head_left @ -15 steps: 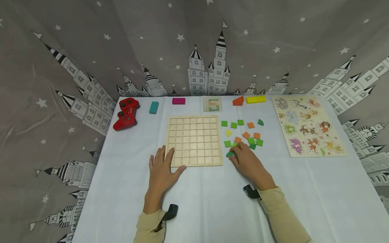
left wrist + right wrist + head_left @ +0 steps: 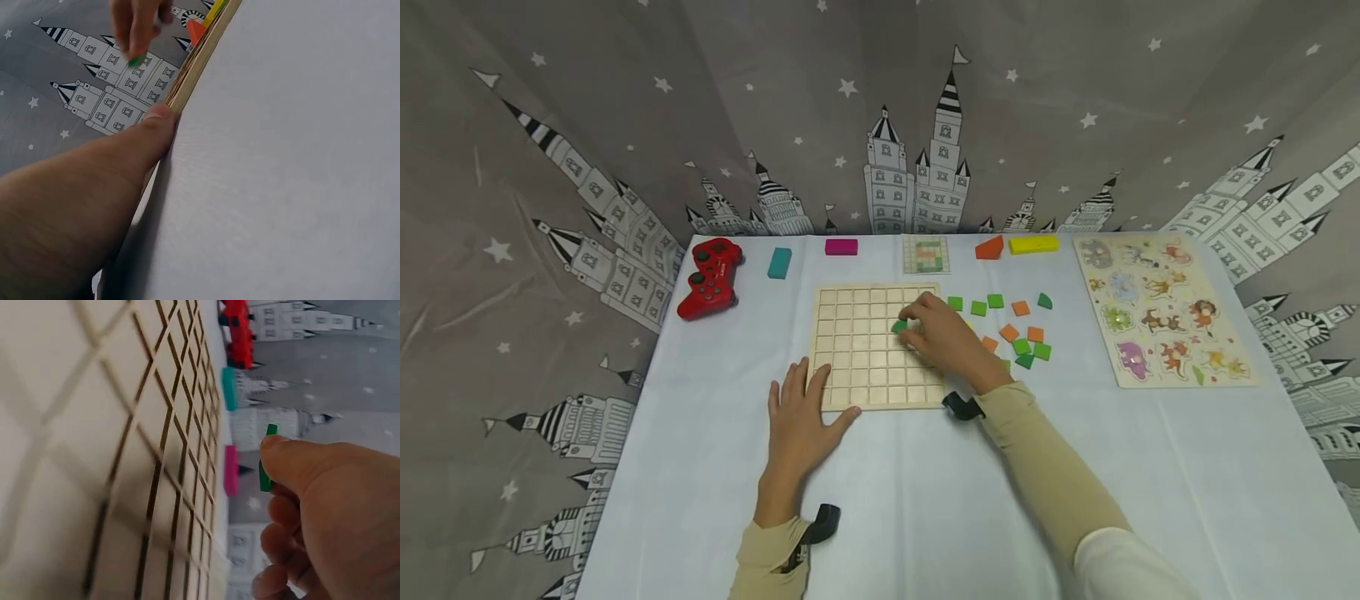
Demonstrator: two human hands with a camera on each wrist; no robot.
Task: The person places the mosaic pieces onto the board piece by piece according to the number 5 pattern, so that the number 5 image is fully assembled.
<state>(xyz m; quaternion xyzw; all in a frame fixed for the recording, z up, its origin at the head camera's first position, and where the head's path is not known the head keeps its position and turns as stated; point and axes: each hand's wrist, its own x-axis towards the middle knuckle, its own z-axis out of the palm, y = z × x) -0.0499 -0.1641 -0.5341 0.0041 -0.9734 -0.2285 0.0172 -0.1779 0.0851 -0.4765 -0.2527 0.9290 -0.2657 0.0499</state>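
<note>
A wooden grid board [image 2: 865, 350] with square cells lies on the white table. Above its right half, my right hand [image 2: 943, 337] pinches a dark green tile [image 2: 899, 326] between thumb and fingers. In the right wrist view the green tile [image 2: 269, 459] is seen edge-on, apart from the board [image 2: 156, 450]. My left hand [image 2: 801, 421] rests at the board's lower left corner, fingers spread and thumb along the front edge. In the left wrist view the left thumb [image 2: 159, 119] touches the board's edge [image 2: 187, 84].
Green and orange tiles [image 2: 1035, 334] lie scattered right of the board. Behind it sit a small pattern card [image 2: 927, 254], a magenta block [image 2: 841, 247], a teal block [image 2: 779, 263], an orange block [image 2: 989, 247] and a yellow block [image 2: 1033, 244]. A red game controller [image 2: 711, 279] and an animal puzzle [image 2: 1157, 308] flank them.
My right hand has moved left and away from me, from the loose tiles to above the board, carrying the dark green tile. The left hand has stayed put.
</note>
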